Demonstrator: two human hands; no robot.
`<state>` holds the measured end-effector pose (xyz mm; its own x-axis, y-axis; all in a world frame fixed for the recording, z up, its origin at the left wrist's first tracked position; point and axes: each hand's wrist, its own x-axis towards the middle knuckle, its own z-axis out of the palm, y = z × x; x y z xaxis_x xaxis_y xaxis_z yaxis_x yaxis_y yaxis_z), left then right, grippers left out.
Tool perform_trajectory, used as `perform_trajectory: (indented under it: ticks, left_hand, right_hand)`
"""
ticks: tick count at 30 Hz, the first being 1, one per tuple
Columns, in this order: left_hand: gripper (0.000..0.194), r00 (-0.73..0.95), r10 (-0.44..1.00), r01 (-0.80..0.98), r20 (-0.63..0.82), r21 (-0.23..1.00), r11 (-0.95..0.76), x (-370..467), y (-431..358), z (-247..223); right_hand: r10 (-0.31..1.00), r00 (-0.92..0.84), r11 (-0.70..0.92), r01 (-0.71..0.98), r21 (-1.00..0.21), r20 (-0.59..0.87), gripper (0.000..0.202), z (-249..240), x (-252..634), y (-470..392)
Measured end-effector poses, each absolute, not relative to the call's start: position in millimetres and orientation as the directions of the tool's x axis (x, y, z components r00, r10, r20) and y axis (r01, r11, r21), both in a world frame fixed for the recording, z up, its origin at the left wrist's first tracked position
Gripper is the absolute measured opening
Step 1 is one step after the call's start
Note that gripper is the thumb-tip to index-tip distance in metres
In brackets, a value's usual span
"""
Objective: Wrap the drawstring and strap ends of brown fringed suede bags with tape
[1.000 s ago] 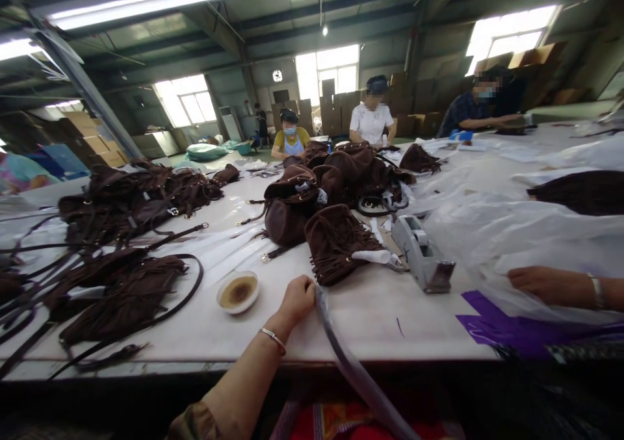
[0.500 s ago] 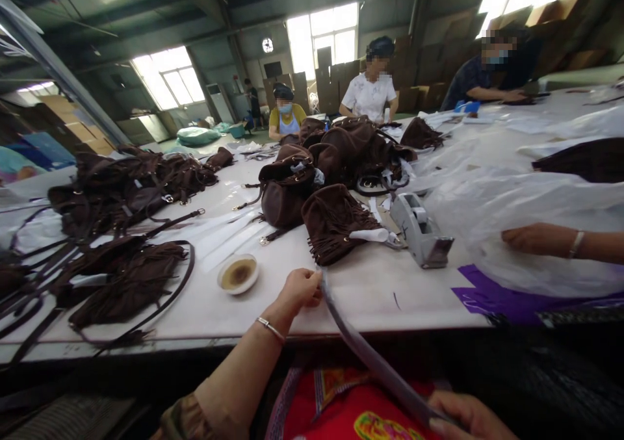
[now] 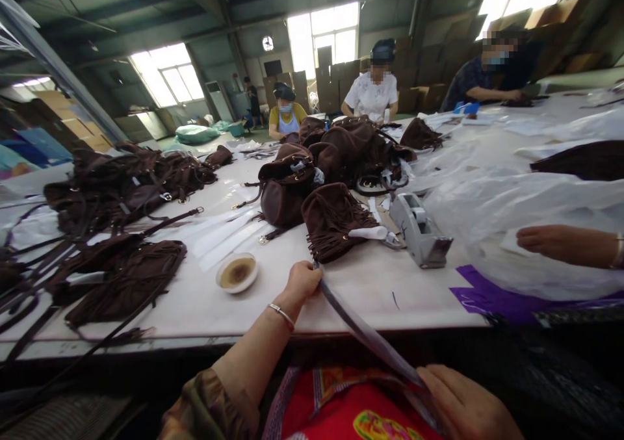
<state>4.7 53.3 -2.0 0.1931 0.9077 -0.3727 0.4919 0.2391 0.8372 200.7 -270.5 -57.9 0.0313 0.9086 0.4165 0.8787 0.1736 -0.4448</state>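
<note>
A brown fringed bag lies on the table, with a grey-looking strap, seemingly in a pale wrapping, running from beside it toward my body. My left hand pinches the strap's far end at the bag's lower edge. Lower right, my right hand has its fingers around the strap's nearer part, over the red apron. Part of the strap disappears behind that hand. A small white bowl with brownish contents sits left of my left hand.
A tape dispenser stands right of the bag. More brown bags pile up behind it, and others lie left. A co-worker's hand touches clear plastic sheeting at right, above purple material. Several people sit across the table.
My right hand has moved up and left along the strap, showing more of its back. My left hand stays almost in place. A strap at far left shifted; the co-worker's hand moved right.
</note>
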Motion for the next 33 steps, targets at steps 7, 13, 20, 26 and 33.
perform_trajectory:
  ticks: [7, 13, 20, 26, 33]
  left_hand:
    - [0.012, 0.163, 0.898, 0.424, -0.408, 0.851, 0.31, 13, 55, -1]
    - [0.014, 0.156, 0.882, 0.321, -0.445, 0.867, 0.381, 16, 53, 7]
    - [0.017, 0.128, 0.876, 0.249, -0.465, 0.87, 0.425, 18, 52, 10]
    - [0.011, 0.229, 0.817, 0.099, -0.53, 0.847, 0.522, 9, 42, 26]
    - [0.025, 0.621, 0.585, -0.173, -0.522, 0.636, 0.752, 0, -35, 27]
  right_hand:
    - [0.975, 0.177, -0.216, 0.578, -0.787, -0.137, 0.041, -23, 187, -259]
    - [0.818, 0.315, -0.529, 0.079, -0.845, -0.482, 0.055, -17, 183, -256]
    - [0.958, 0.269, -0.227, 0.518, -0.825, -0.095, 0.031, -16, 183, -265]
    - [0.906, 0.316, -0.364, 0.234, -0.902, -0.283, 0.044, 3, 179, -250]
    - [0.853, 0.234, -0.446, -0.135, -0.885, -0.466, 0.05, 13, 170, -241]
